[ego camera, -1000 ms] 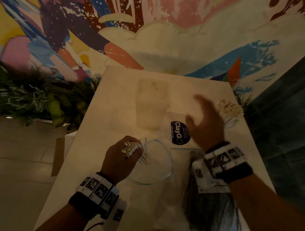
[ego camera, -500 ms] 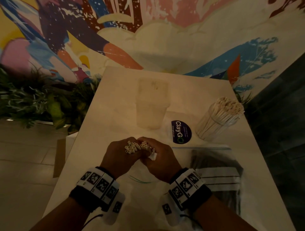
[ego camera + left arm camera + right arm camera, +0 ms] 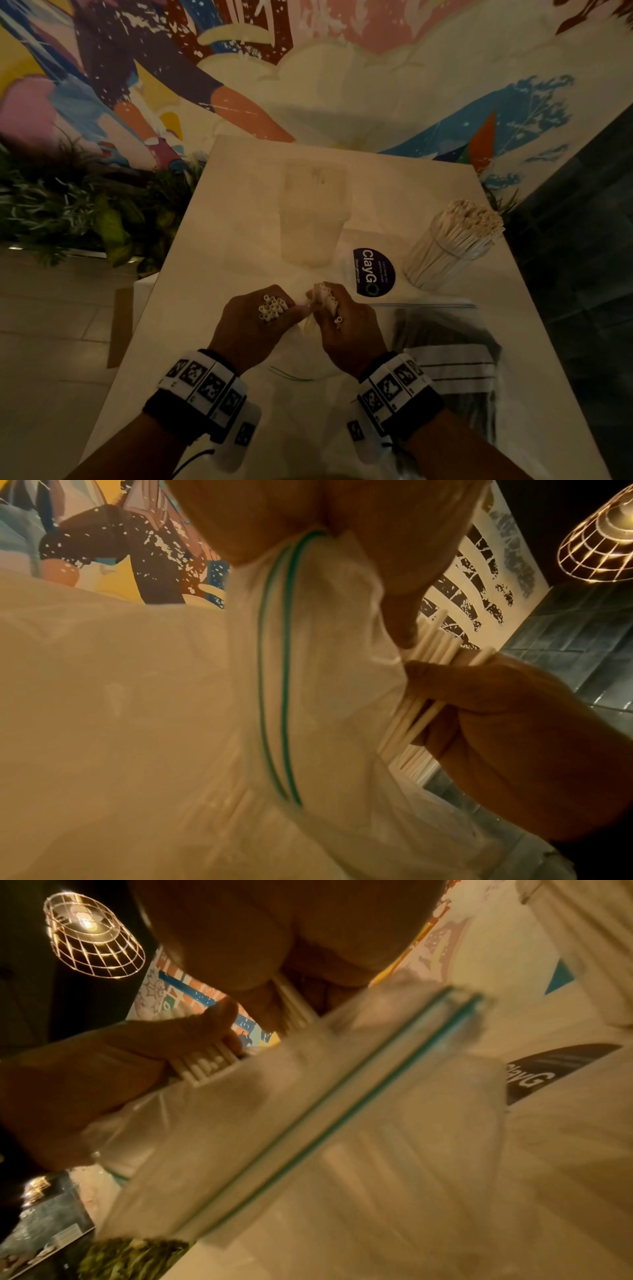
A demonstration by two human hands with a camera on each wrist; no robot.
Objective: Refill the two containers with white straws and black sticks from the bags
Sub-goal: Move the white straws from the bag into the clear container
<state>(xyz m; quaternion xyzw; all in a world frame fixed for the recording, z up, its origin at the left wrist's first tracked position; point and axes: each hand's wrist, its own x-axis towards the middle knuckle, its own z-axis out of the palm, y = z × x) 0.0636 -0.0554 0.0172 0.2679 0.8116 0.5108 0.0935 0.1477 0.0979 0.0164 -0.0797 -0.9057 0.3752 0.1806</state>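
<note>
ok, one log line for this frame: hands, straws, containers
left hand: grips white straws | right hand: grips more | round container: full | square container: nearly empty

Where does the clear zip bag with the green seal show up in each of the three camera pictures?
Head: the zip bag lies low in the middle, under both hands, its green seal faint.
Left wrist: it fills the left and middle, the seal running down the middle.
Right wrist: it crosses the middle, the seal running diagonally.
Shared landmark: the white straws held beside it.
</note>
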